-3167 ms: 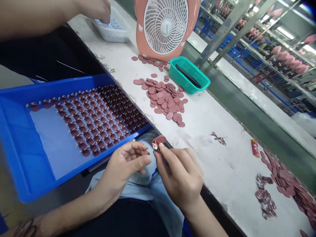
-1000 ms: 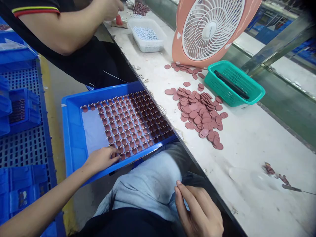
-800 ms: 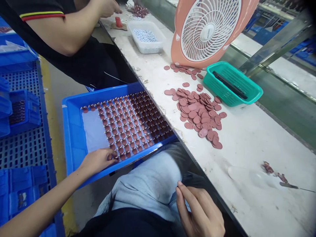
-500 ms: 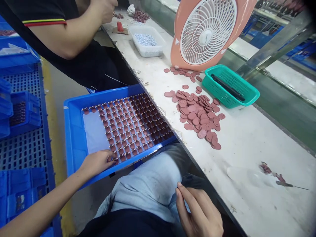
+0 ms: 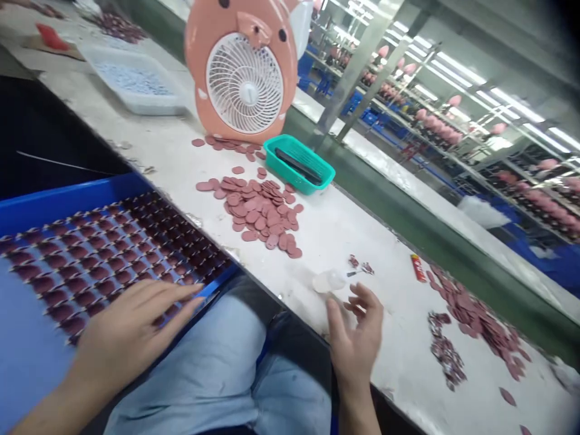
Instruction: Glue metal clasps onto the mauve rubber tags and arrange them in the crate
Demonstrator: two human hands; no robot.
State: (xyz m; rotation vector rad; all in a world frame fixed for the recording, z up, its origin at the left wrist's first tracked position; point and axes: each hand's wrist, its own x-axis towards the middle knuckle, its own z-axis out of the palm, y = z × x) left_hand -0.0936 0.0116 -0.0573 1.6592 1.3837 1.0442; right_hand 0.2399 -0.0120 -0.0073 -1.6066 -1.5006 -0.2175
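My left hand is over the near edge of the blue tray, fingers stretched out, nothing in them. Rows of small dark-red pieces with light-coloured tips lie on a pale sheet in that tray. Above the white table, my right hand has its thumb and fingers apart, just in front of a translucent plastic bottle lying on its side. Whether the fingertips touch the bottle, I cannot tell. Just behind the bottle is a thin tool with a dark handle, beside small dark-red bits.
Flat reddish ovals are heaped mid-table. Behind them stand a pink fan and a green basket holding a black bar. More ovals, clustered small parts and a red-yellow tube lie right. A white tub stands back left.
The view has swung right. My left hand has come away from the row of pieces to the tray's near edge. My right hand has moved from over my lap to the bottle, its fingers spreading.
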